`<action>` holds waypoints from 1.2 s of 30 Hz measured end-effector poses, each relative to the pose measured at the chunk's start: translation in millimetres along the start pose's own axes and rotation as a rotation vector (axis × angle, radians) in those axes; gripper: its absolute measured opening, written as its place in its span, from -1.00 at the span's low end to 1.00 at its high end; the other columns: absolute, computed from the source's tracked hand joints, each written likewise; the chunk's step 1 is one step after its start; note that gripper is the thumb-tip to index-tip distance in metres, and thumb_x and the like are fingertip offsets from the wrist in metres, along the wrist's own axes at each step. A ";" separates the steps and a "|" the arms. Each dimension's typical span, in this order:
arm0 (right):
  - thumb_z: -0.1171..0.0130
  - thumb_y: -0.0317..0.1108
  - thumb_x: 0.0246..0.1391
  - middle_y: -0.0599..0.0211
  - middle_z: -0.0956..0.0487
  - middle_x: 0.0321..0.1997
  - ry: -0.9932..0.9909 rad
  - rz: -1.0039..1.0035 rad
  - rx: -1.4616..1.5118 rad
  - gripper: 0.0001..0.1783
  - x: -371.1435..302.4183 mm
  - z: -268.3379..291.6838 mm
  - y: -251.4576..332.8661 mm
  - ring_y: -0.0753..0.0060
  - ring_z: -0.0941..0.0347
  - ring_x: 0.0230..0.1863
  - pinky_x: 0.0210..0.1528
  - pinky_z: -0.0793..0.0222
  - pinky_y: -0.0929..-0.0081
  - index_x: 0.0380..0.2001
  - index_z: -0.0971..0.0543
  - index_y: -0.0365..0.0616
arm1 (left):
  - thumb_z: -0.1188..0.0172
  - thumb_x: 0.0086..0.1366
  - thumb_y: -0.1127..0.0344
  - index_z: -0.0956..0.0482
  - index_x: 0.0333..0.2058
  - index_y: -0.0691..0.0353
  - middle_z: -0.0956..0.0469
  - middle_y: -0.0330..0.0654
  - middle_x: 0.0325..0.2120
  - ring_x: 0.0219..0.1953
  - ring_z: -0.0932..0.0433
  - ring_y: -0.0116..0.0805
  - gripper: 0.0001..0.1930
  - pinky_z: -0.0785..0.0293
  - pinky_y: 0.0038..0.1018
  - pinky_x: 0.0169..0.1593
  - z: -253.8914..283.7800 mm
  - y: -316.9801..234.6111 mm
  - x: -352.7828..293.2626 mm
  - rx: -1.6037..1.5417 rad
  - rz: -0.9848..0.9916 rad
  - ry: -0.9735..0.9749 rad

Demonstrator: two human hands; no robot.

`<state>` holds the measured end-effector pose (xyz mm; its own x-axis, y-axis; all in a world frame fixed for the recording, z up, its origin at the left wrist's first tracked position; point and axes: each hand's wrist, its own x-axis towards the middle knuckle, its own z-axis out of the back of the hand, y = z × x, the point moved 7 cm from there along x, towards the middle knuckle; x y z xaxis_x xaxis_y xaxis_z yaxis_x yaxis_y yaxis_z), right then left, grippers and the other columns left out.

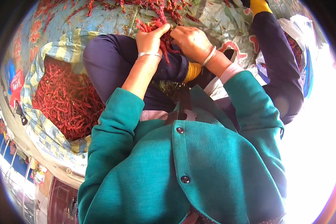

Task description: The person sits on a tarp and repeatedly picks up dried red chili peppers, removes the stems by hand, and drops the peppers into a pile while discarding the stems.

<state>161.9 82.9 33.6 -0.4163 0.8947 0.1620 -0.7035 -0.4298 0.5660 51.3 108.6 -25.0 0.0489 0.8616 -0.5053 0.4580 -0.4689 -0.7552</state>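
Over the ground sheet [212,18], right of the checked sack [69,44], the left hand [150,40] and right hand [193,43] together pinch a chili bunch [147,26], likely light, brittle, best gripped by its stems.

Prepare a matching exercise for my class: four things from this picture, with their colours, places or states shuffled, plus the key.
Column one:
1. Left hand
2. Jacket
3. Socks
4. Checked sack

Column two:
A. yellow
B. around a pepper heap, at the picture's left
C. teal
D. pinching red peppers

Pairs: 1-D, 2-C, 3-A, 4-B
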 end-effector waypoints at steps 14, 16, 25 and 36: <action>-0.15 -0.24 -0.14 0.28 -0.48 -0.22 0.308 -0.436 -0.343 -0.82 -18.3 -34.0 -74.0 0.14 -0.46 -0.16 -0.21 -0.42 0.23 -0.38 -0.55 0.02 | -0.20 0.11 0.42 -0.51 -0.39 0.34 -0.50 -0.16 -0.54 -0.48 -0.51 -0.29 -0.88 -0.47 -0.38 -0.41 17.9 0.8 6.2 -0.087 0.164 0.047; -0.18 -0.23 -0.15 0.25 -0.52 -0.31 0.182 -0.428 -0.337 -0.82 -20.3 -33.5 -80.2 0.17 -0.49 -0.24 -0.24 -0.41 0.25 -0.42 -0.56 -0.01 | -0.20 0.11 0.42 -0.52 -0.38 0.33 -0.52 -0.15 -0.51 -0.47 -0.52 -0.30 -0.88 -0.47 -0.40 -0.41 22.1 4.3 6.5 -0.053 0.176 0.003; -0.14 -0.34 -0.16 0.06 -0.53 -0.42 -0.097 -0.478 0.347 -0.81 -14.9 -13.2 -42.1 0.03 -0.47 -0.33 -0.26 -0.39 0.32 -0.39 -0.57 -0.11 | -0.25 -0.03 0.59 -0.53 -0.35 0.39 -0.56 -0.12 -0.40 -0.38 -0.56 -0.34 -0.79 -0.49 -0.49 -0.23 5.4 18.0 -14.1 0.068 0.154 -0.009; -0.16 -0.15 -0.15 0.12 -0.53 -0.22 0.127 -0.649 -0.225 -0.71 3.7 -32.4 -94.2 0.04 -0.46 -0.16 -0.14 -0.39 0.21 -0.36 -0.54 -0.06 | -0.14 0.11 0.52 -0.48 -0.38 0.42 -0.51 -0.06 -0.52 -0.46 -0.53 -0.19 -0.90 -0.53 -0.27 -0.36 19.4 -2.8 9.8 -0.288 0.166 0.016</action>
<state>208.0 122.8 -45.3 0.0741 0.9639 -0.2557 -0.9292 0.1598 0.3332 33.3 114.6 -35.9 0.1566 0.7819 -0.6034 0.6749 -0.5308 -0.5126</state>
